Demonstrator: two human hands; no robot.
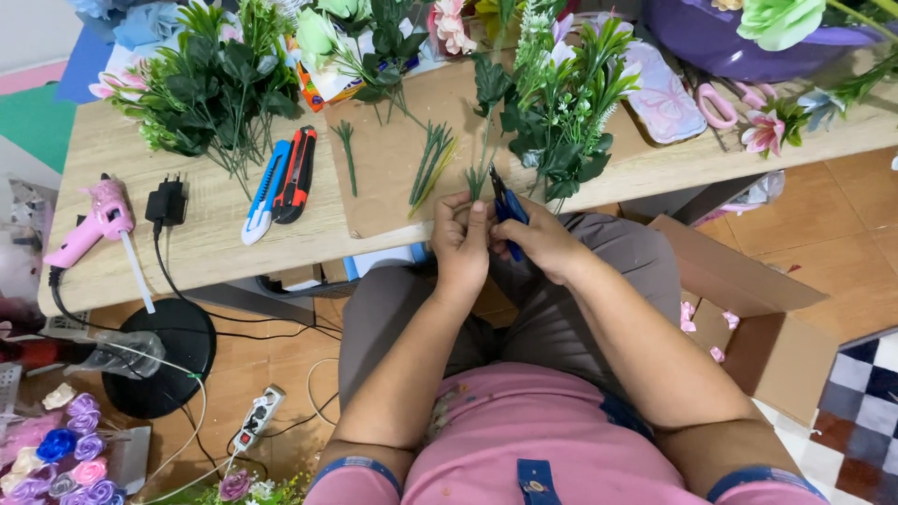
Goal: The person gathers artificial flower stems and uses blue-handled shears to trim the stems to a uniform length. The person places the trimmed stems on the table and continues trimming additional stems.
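Wooden table (215, 238): we log leafy stems across it. Pink glue gun (94, 223) at its left end. Left hand (460, 238): fingers pinched on a green stem (484, 154) at the table's near edge. Right hand (543, 241): fingers clamped on blue-handled cutters (508, 208), touching that stem's base.

Both hands, left hand (460, 245) and right hand (541, 245), meet, fingers pinched.
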